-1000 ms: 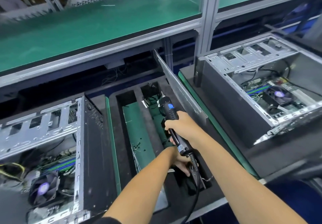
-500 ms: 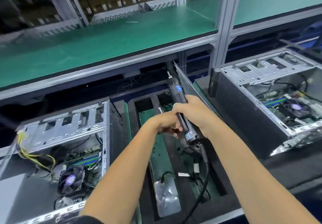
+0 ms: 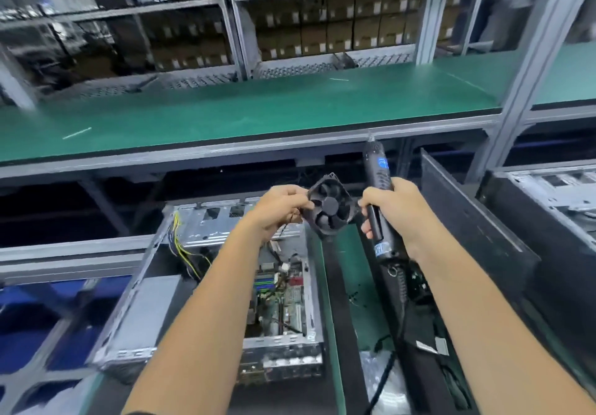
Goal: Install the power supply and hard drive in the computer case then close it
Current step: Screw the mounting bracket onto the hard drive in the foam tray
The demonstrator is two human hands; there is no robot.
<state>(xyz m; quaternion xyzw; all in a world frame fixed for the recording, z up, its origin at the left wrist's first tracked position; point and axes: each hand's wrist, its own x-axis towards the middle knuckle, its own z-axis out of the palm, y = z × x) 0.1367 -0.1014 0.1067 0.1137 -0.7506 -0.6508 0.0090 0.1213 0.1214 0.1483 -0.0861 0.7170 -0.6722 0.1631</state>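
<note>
hands raised, two of them: left hand [image 3: 277, 209] pinches one black fan [image 3: 332, 205] by its edge, fingers curled; right hand [image 3: 395, 213] grips one black screwdriver [image 3: 379, 198], tip pointing up. below the left forearm, one open case [image 3: 206, 282] lies on its side, board and yellow wires showing. a second case [image 3: 545, 195] sits at far right. one green shelf [image 3: 258, 114] runs behind.

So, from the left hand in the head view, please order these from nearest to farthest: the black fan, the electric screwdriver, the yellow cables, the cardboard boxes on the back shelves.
From the left hand:
1. Black fan: held by this hand, at its right.
2. Electric screwdriver: just beyond the fan, gripped by the right hand.
3. Yellow cables: lower left, in the open case.
4. Cardboard boxes: far behind, on the shelves.
</note>
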